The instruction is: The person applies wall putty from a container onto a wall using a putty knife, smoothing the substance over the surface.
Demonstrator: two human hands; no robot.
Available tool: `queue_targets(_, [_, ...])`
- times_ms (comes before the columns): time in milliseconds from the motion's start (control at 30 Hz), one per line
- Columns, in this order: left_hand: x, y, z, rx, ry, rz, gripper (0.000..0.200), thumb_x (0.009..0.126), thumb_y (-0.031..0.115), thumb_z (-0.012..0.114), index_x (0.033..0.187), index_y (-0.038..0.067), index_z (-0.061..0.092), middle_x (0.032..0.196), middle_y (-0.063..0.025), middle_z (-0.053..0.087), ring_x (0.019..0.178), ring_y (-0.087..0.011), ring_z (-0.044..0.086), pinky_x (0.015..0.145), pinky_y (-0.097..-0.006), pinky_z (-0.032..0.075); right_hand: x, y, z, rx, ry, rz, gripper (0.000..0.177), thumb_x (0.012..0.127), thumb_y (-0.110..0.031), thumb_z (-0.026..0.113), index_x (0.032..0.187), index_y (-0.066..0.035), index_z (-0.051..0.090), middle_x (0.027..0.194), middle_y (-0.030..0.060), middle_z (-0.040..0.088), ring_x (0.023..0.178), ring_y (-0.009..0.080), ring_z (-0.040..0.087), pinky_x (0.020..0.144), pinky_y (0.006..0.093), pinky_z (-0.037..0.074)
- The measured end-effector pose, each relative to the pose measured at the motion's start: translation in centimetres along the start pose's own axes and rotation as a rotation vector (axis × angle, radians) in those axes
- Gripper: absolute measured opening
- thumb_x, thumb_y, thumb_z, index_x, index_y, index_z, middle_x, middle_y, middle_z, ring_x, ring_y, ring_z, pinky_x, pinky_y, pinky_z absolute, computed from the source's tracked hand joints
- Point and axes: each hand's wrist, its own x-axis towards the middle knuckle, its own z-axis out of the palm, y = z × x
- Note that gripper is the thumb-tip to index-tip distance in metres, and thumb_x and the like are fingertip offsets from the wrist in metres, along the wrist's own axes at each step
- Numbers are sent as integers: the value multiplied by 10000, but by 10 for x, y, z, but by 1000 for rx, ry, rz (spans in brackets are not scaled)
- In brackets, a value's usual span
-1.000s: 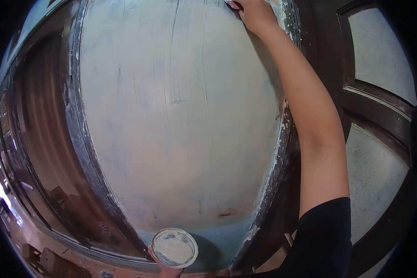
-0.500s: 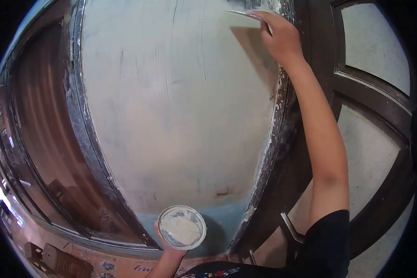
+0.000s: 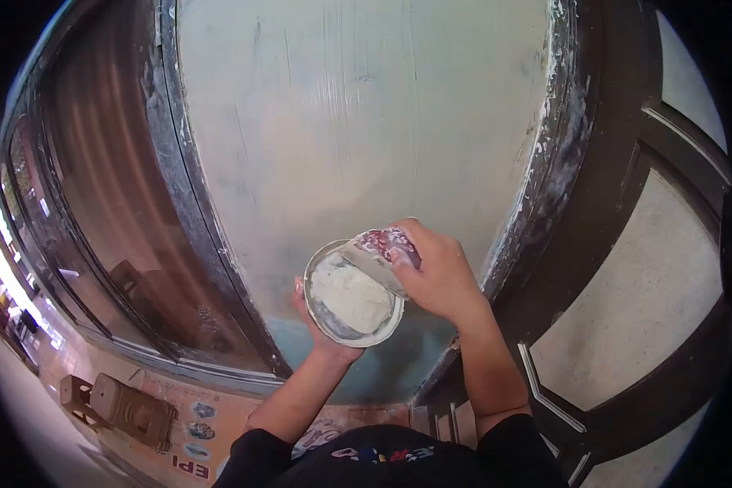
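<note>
My left hand [image 3: 315, 325] holds up a round tub [image 3: 311, 281] from below and the side, its fingers partly hidden behind it. Thick off-white paste [image 3: 346, 297] lies inside. In my right hand [image 3: 435, 268] is a putty knife [image 3: 382, 248] with a red, paste-spattered handle and a broad blade. The blade reaches over the tub's upper right rim, and its edge is at the paste. Behind them stands a wall panel [image 3: 333, 146] coated in pale, streaky filler, with bare blue paint [image 3: 289, 342] along its bottom.
Dark, paste-smeared frames [image 3: 537, 163] border the panel. A brown panelled door [image 3: 618, 244] stands to the right. On the left are a glass window [image 3: 114, 179] with a brown curtain and, lower down, brown plastic stools [image 3: 134, 407] on a patterned floor mat [image 3: 228, 407].
My right hand has come down from the panel's top right, bringing the putty knife to the tub. The tub sits higher in view, and the view has tilted downward.
</note>
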Motion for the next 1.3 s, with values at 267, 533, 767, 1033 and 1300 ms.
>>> queue_targets(267, [-4,-15,-1,-26,45,27,778,876,738,366,1393,166,469,1395,-75,499,1258,-314,493,1048,-492,404,0,3,8,43,-140,57,277,818,-101,600,1084,-25,593,872,227,661,825,429,638,735,434,508])
queue_targets(533, [-6,-25,-6,-104,21,4,792,871,744,361,1401,164,464,1412,-86,490,1264,-326,489,1053,-508,398,-5,38,11,535,-29,222,174,927,-74,557,1080,8,577,933,102,684,854,189,660,775,323,509])
queue_targets(767, [1,-24,-8,-176,52,152,750,888,700,393,1384,145,489,1396,-109,507,1239,-337,505,1042,-527,412,-24,60,20,1227,170,280,263,990,-63,521,1243,-34,456,1204,89,578,1114,149,563,972,323,458])
queue_targets(1033, [7,-19,-2,-198,38,122,758,874,719,399,1367,152,506,1376,-89,525,1229,-332,510,1040,-517,410,-34,44,10,897,403,27,293,988,-72,531,1235,-26,380,1151,104,560,1066,164,553,972,340,430])
queue_targets(1300, [17,-4,4,-221,-3,36,765,875,707,417,1391,145,485,1414,-109,497,1261,-364,489,1062,-554,388,15,19,-10,603,540,-144,322,984,-120,560,1241,5,411,1143,88,562,1061,152,527,973,319,396])
